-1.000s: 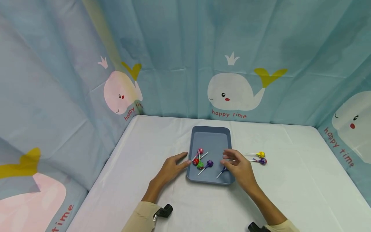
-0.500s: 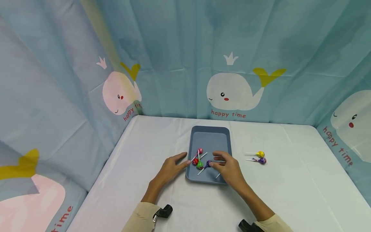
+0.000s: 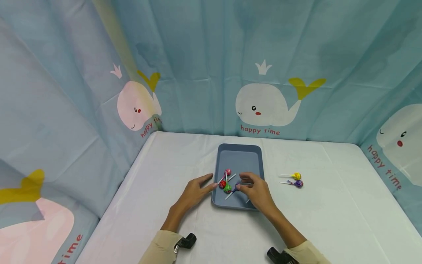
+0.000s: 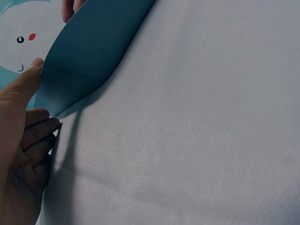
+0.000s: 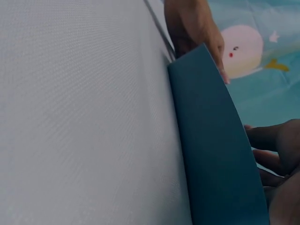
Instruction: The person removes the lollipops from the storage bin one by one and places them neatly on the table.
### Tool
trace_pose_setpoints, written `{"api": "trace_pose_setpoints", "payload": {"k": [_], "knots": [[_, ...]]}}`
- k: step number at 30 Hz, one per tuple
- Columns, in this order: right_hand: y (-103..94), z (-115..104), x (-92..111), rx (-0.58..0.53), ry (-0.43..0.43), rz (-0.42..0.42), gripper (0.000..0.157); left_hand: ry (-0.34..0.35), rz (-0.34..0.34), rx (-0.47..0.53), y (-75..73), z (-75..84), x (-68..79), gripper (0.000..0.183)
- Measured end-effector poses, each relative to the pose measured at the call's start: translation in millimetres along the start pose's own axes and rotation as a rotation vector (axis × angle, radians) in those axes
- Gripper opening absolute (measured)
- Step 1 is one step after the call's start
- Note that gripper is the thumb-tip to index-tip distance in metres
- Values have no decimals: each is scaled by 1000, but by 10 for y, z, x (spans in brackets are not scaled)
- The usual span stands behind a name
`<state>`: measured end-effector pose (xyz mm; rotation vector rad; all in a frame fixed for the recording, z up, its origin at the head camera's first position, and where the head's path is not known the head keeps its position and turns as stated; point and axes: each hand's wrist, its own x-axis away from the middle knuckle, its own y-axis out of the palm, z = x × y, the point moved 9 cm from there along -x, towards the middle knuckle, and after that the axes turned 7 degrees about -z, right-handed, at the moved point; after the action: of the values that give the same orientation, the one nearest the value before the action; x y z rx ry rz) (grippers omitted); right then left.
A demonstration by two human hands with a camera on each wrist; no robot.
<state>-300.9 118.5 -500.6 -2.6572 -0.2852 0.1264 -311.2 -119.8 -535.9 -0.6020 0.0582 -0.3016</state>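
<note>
A shallow blue-grey tray (image 3: 239, 156) lies on the table with several wrapped lollipops in its near half. Pink (image 3: 228, 171), red (image 3: 222, 184) and green lollipops (image 3: 227, 189) overlap at its left. My left hand (image 3: 192, 191) rests at the left rim, thumb (image 4: 35, 65) on the edge and fingers loosely extended along the outer wall. Inside the tray, my right hand (image 3: 260, 194) pinches the head of a purple lollipop (image 3: 236, 187) between thumb and fingers. Beneath that hand only the stick of another lollipop (image 3: 247, 201) shows. The tray wall hides the lollipops in both wrist views.
Right of the tray, a yellow lollipop (image 3: 297, 176) and a purple-wrapped lollipop (image 3: 299, 183) lie side by side on the white tablecloth (image 3: 316, 220). Blue whale-print curtains (image 3: 197, 106) hang at the back and sides.
My right hand has moved left across the tray from the dark blue lollipop at its right side to the purple lollipop. My left hand has stayed at the rim.
</note>
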Motion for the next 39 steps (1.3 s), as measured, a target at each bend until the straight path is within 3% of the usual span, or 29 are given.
{"api": "trace_pose_setpoints", "payload": {"k": [24,39], "knots": [[145,83,-65,162,10,-52,27,-9,-10,-18,11,-4,21,65],[40,-44,41,180,-22,-8,24,5,-5,-28,4,11,25,64]]}}
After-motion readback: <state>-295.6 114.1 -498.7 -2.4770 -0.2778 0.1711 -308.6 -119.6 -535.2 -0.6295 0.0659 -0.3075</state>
